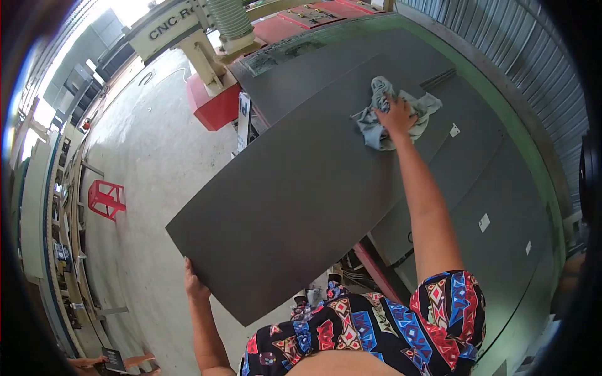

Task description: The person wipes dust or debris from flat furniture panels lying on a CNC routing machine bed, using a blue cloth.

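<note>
A large dark grey panel [282, 207] reaches from near my body out over the worktable, its near end jutting past the table edge. My left hand [196, 283] grips the panel's near left edge, with most of its fingers hidden beneath. At the far end, my right hand [396, 118] presses a crumpled grey-blue cloth [376, 133] onto the panel's surface, its fingers bent into the fabric. The cloth spreads out on both sides of that hand.
More dark panels [476, 169] with small white labels lie on the green-edged table [539, 156] to the right. A CNC machine [213, 56] with a red base stands at the back left. On the concrete floor [150, 163] is a red stool [106, 199]. Boards lean along the left.
</note>
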{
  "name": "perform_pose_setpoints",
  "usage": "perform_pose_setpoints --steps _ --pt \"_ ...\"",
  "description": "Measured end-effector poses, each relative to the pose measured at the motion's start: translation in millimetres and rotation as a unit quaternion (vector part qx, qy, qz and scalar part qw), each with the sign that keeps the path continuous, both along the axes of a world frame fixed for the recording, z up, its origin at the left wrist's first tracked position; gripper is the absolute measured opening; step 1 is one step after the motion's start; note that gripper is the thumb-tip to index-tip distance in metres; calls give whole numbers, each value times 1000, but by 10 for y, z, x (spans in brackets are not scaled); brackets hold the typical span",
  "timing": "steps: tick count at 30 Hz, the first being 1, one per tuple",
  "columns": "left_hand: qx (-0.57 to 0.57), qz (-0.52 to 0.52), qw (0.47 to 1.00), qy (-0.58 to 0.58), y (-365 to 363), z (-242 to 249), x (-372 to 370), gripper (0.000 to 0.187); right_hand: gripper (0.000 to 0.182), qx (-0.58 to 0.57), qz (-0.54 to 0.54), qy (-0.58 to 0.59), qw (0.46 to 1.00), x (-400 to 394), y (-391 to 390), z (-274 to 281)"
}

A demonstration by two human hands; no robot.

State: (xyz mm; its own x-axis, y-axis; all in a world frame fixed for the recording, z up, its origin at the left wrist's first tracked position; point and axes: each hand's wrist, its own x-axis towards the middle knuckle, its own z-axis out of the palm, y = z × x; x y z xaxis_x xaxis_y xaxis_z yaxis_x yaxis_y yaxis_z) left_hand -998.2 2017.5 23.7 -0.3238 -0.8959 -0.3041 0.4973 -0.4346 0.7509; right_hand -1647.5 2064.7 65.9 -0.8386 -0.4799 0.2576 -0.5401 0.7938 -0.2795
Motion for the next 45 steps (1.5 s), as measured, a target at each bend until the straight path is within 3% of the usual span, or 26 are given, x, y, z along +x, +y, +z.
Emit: perform_pose_setpoints --steps 3,5,9,14,16,20,24,25,28,31,34,38,41,42,44,45 --pt "46 -36 997 43 -52 -27 34 43 67 -21 80 54 995 876 -37 -129" --pt "86 6 996 -6 -116 -146 96 47 67 -37 141 84 986 1558 -75 -121" --pt "121 -25 990 62 -122 -155 77 61 65 -79 274 77 956 2856 -247 -13" --pt "141 -53 981 125 -29 -2 84 84 67 -60 481 43 873 4253 -457 37" --pt "145 -38 982 118 1 39 100 85 68 -47 553 34 831 4689 -408 -36" --pt "75 4 991 110 47 7 175 87 65 -39 652 -12 757 5123 114 -172" --pt "99 -92 976 168 -49 -131 301 73 67 -72 673 -32 735 4928 709 -310" --pt "84 -107 982 133 -51 -86 272 56 67 -74 682 -35 727 4810 831 -313" --pt "88 -59 993 58 -191 -294 227 43 64 -44 636 8 770 4303 1042 -274" --pt "136 -74 985 73 -128 -48 116 41 63 -92 518 43 849 3643 1079 -235" --pt "146 -79 983 83 -166 -90 103 41 57 -92 353 68 929 2959 1236 -194" --pt "151 -61 984 77 -177 -115 104 41 52 -79 160 64 982 1929 1612 -398" --pt "135 -61 986 80 -169 -119 97 41 41 -95 22 -8 995 1493 1928 -67" --pt "135 -59 986 82 -156 -112 87 41 38 -152 21 -49 987 1386 1966 49" --pt "137 -58 986 81 -141 -77 80 41 32 -265 14 -132 955 1254 2025 244" --pt "139 -55 985 81 -137 -52 74 41 32 -354 43 -239 903 1349 2014 510"
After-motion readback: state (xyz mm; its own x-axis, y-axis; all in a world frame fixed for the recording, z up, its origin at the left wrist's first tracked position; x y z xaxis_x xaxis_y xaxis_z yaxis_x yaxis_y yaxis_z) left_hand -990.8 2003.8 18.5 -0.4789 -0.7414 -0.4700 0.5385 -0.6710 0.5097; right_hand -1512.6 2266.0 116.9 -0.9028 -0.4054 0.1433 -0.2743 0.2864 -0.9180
